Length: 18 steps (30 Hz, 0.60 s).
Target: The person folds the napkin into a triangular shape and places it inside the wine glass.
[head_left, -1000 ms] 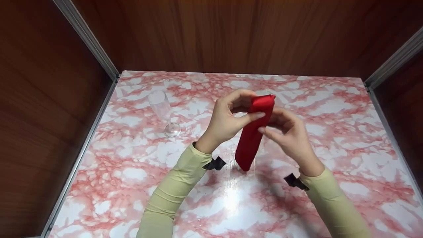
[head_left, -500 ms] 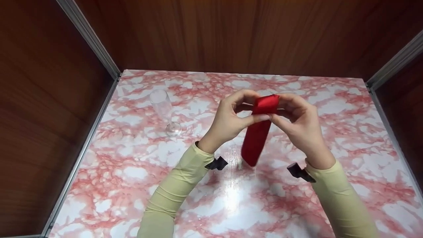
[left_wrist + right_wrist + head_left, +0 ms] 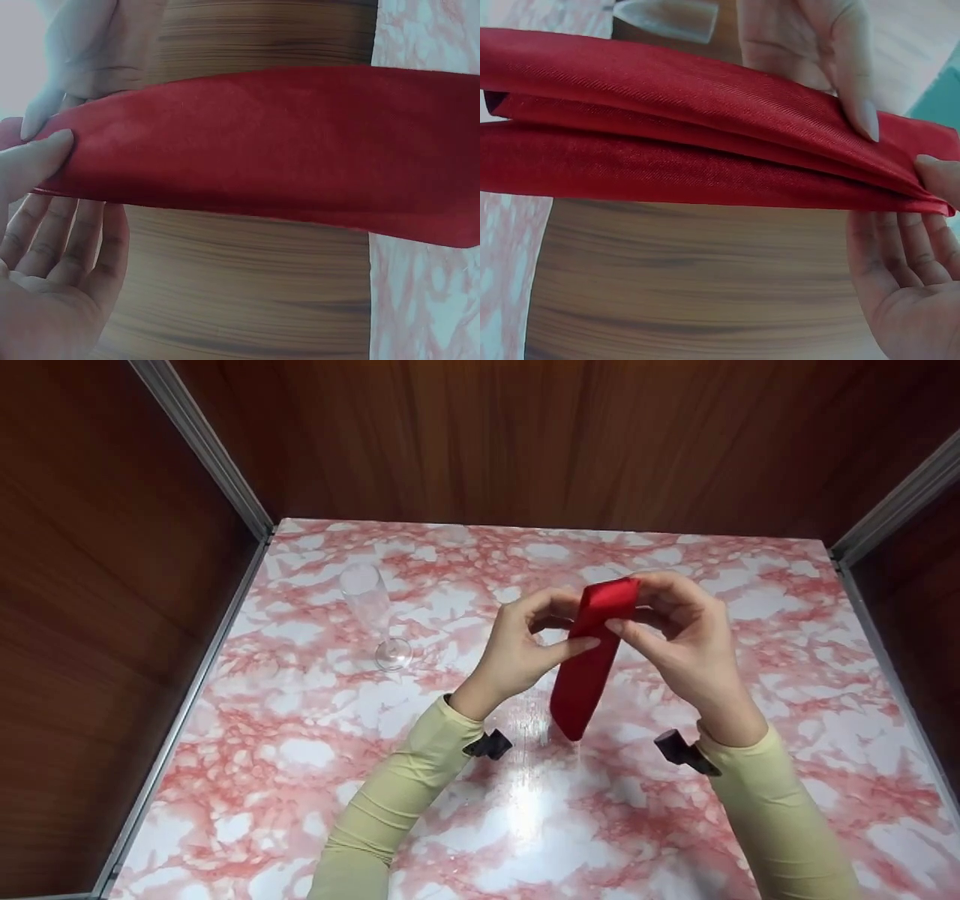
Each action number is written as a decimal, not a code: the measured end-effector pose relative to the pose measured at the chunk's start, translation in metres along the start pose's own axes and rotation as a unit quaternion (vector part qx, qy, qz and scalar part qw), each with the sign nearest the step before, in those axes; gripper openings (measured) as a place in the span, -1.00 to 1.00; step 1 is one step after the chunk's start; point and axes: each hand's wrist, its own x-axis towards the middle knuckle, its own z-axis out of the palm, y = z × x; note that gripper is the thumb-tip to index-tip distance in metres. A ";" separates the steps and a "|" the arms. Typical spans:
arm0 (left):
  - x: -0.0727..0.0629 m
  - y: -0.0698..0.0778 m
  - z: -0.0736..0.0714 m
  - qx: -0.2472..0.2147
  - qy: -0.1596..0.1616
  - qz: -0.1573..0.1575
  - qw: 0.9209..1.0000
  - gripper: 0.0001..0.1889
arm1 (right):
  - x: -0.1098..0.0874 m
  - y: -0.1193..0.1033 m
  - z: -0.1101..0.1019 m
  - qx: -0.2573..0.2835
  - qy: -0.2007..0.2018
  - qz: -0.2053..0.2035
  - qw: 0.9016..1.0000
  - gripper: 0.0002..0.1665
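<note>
Both hands hold a folded red cloth napkin (image 3: 585, 682) slanting above the table, its lower end hanging toward the person. My left hand (image 3: 517, 645) pinches its left edge near the top, thumb on the near face and fingers behind. My right hand (image 3: 694, 652) pinches the upper right corner, its thumb a little higher than the left thumb. In the right wrist view the napkin (image 3: 667, 150) shows long lengthwise pleats that narrow toward the right hand (image 3: 915, 300). A smooth broad face of the napkin (image 3: 262, 142) fills the left wrist view.
A clear champagne flute (image 3: 367, 600) stands on the left part of the table, its round foot nearer the person. The red-and-white marbled tabletop (image 3: 300, 750) is bounded by dark wood panels (image 3: 480, 442) at the back and sides.
My right hand has moved up from the napkin's middle to its top corner. In the last half second my left hand has slid slightly down its left edge, separating the thumbs.
</note>
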 end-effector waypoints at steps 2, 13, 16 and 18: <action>0.000 -0.001 0.000 0.005 0.003 0.000 1.000 -0.69 | -0.001 0.001 -0.001 -0.006 -0.006 0.006 1.000 -0.54; -0.001 -0.001 -0.005 0.016 -0.001 -0.001 1.000 -0.75 | -0.007 0.017 -0.012 -0.043 -0.062 0.061 0.995 -0.54; -0.001 -0.001 -0.006 0.019 0.000 -0.004 1.000 -0.77 | -0.008 0.021 -0.013 -0.039 -0.061 0.070 0.995 -0.56; -0.001 -0.001 -0.006 0.020 0.001 -0.008 1.000 -0.80 | -0.008 0.024 -0.013 -0.037 -0.063 0.072 0.995 -0.58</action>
